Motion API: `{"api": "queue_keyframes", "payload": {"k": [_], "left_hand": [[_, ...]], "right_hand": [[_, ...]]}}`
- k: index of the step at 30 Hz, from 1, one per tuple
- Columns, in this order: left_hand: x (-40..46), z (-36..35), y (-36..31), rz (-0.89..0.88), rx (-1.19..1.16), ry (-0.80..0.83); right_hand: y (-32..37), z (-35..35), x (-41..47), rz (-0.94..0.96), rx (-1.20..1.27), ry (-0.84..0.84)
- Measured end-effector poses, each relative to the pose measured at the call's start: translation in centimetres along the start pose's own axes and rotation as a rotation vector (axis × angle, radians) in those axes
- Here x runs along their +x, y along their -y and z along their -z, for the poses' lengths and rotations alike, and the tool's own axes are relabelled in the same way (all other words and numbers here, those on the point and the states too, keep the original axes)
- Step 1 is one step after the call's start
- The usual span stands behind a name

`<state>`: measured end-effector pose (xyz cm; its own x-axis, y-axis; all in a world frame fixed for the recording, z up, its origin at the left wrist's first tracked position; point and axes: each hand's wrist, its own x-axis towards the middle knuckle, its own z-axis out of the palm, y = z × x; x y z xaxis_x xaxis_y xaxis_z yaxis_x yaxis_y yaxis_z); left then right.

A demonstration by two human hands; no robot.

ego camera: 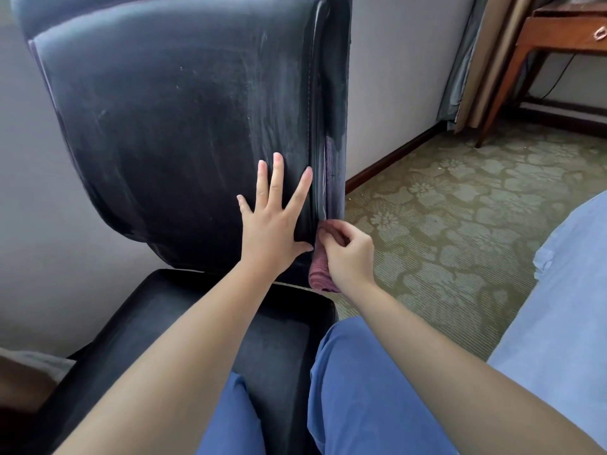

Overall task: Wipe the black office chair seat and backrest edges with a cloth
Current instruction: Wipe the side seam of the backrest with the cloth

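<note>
The black chair's backrest (177, 116) stands upright in front of me, streaked with wipe marks. Its seat (170, 323) lies below, partly under my blue-trousered knees. My left hand (272, 221) is pressed flat on the lower right of the backrest, fingers spread. My right hand (348, 257) pinches a pink cloth (320, 274) against the backrest's right edge, near its bottom. Part of the cloth hangs below my fingers; more purple fabric shows in the edge fold above (330, 159).
A grey wall stands behind the chair. Green patterned carpet (460, 208) spreads to the right. A wooden desk (558, 37) and a curtain (476, 60) are at the far right. Blue fabric (565, 290) fills the right foreground.
</note>
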<state>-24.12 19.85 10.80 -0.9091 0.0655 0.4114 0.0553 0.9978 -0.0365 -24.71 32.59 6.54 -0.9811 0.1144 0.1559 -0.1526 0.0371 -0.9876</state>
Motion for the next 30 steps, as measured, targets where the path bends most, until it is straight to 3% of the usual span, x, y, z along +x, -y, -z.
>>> {"api": "queue_keyframes", "payload": {"k": [5,10,18,25,30], "left_hand": [[0.1,0.0,0.1,-0.003,0.004,0.026],[-0.2,-0.1,0.0,-0.009,-0.009,0.013],[-0.8,-1.2,-0.3,0.012,-0.021,-0.018],[-0.6,-1.3,-0.2,0.026,0.004,0.004],[-0.7,-1.2,-0.3,0.031,-0.003,0.009]], "right_hand": [[-2.7,0.4,-0.7,-0.184,-0.17,0.092],[-3.6,0.9,1.4,-0.439,-0.156,0.159],[-5.9,-0.8,2.1,-0.695,0.008,-0.048],[-6.3,-1.6,2.2,-0.827,0.19,-0.094],[-3.6,-1.5,2.1,-0.748,0.212,-0.113]]}}
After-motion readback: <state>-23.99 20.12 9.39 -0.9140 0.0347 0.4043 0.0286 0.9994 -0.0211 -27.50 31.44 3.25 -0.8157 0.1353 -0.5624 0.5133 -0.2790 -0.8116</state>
